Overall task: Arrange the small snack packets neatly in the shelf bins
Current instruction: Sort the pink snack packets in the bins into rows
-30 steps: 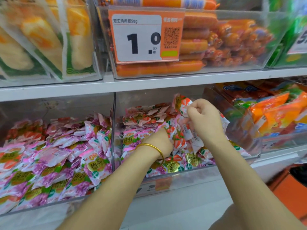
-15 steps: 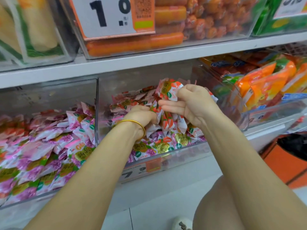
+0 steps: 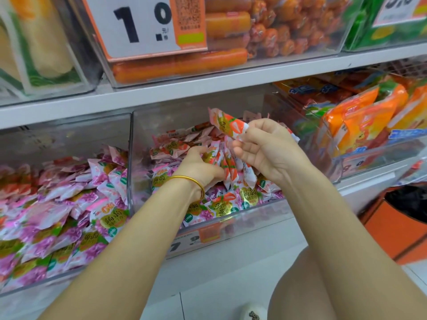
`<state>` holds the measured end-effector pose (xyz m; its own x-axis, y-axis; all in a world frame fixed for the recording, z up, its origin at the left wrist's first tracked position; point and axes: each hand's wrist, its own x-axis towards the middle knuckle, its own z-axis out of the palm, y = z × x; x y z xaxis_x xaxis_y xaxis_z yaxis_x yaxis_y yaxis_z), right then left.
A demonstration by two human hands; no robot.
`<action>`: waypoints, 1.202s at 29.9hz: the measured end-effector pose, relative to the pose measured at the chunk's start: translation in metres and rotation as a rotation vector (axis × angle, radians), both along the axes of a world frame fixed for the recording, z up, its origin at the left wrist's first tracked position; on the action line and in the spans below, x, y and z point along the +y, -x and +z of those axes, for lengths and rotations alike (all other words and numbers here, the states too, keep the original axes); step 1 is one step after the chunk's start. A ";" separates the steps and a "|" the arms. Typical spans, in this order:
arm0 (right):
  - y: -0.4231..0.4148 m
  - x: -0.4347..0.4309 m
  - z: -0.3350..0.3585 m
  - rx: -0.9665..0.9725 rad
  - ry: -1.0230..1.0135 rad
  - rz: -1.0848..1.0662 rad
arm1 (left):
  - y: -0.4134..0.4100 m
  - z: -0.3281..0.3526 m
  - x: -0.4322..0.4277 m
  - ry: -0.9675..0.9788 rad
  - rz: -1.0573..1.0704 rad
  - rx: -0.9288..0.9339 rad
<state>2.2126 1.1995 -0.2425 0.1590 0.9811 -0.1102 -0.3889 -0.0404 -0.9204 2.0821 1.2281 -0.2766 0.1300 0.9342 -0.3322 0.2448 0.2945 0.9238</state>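
Small pink and orange snack packets (image 3: 175, 150) fill the clear middle bin (image 3: 143, 144) on the lower shelf. My right hand (image 3: 265, 148) pinches one orange and white packet (image 3: 227, 124), held up above the pile. Under that hand, my left hand (image 3: 201, 167), with a gold bangle at the wrist, grips a row of packets (image 3: 227, 167) standing on edge. The clear left bin (image 3: 69, 128) holds a heap of pink and purple packets (image 3: 57, 218).
To the right, a clear bin holds orange snack bags (image 3: 360, 118). On the upper shelf stand a bin of orange sausages (image 3: 231, 35) with a 1.0 price card (image 3: 143, 24) and a bin of corn packs (image 3: 44, 42). An orange box (image 3: 402, 229) sits low right. My knee (image 3: 300, 285) is below.
The view has tilted down and moved closer. My right hand has raised one packet above the pile, while my left hand has closed on the upright packets under it.
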 end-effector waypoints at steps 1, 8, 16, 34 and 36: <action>-0.001 -0.001 0.000 0.020 -0.002 -0.008 | 0.000 0.000 0.000 -0.018 0.002 0.000; -0.005 -0.007 0.003 0.007 -0.018 -0.047 | -0.014 0.006 -0.007 -0.111 0.037 -0.095; -0.008 -0.008 -0.010 -0.541 -0.120 -0.258 | -0.038 0.014 0.008 -0.265 0.042 -0.070; 0.004 -0.010 -0.013 -0.788 -0.224 -0.378 | -0.003 0.004 -0.006 -0.144 0.094 -0.264; 0.006 -0.010 -0.013 -0.788 -0.228 -0.385 | 0.000 0.004 -0.008 -0.150 0.101 -0.262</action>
<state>2.2065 1.1898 -0.2550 0.4273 0.8293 0.3602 0.4084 0.1784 -0.8952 2.0821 1.2206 -0.2722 0.0975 0.9827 -0.1576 -0.0312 0.1613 0.9864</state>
